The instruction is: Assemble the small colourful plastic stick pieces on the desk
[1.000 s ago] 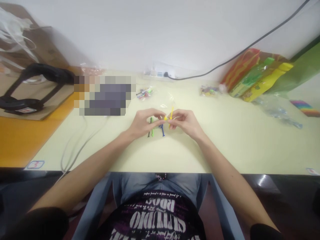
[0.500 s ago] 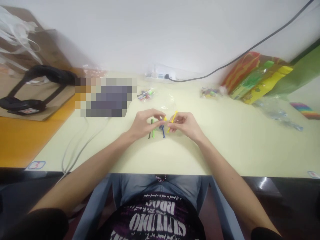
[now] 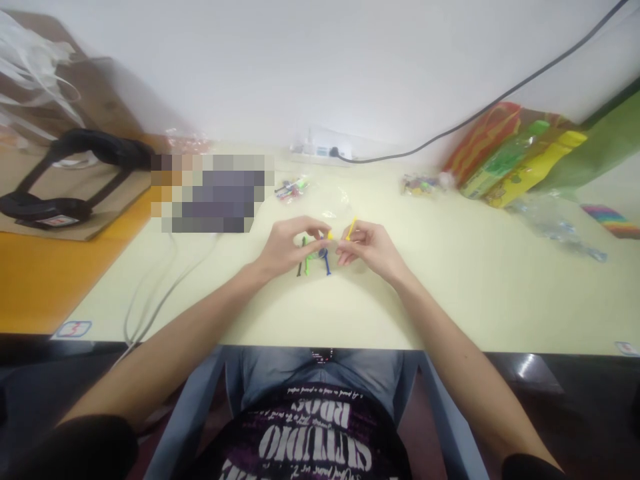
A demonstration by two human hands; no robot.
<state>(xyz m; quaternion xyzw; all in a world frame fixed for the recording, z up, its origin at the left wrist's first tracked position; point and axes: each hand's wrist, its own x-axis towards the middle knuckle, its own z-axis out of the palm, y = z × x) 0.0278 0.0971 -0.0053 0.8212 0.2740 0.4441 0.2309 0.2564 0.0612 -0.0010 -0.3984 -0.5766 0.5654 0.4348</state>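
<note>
My left hand (image 3: pixel 291 245) is closed, its thumb and fingertips pinching a small yellow piece (image 3: pixel 330 235). Close beside it, my right hand (image 3: pixel 371 248) grips a thin yellow plastic stick (image 3: pixel 352 229) whose upper end sticks out above the fingers. Beneath my left hand, a black stick (image 3: pixel 299 268), a light green stick (image 3: pixel 307 263) and a blue stick (image 3: pixel 327 263) stand out against the pale tabletop. A round dark part (image 3: pixel 323 253) shows by the blue stick, partly hidden by my left fingers. The exact kind of these pieces is too small to tell.
Two piles of small coloured pieces, one left (image 3: pixel 293 189) and one right (image 3: pixel 420 185), lie toward the wall. A power strip (image 3: pixel 320 151) with a dark cable stands behind. Bottles (image 3: pixel 533 170) and a crumpled clear bag (image 3: pixel 550 223) are right; a black frame (image 3: pixel 75 177) is left.
The yellow stick in my right hand has shifted up and turned; its lower end no longer shows below the fingers. My left hand has hardly moved.
</note>
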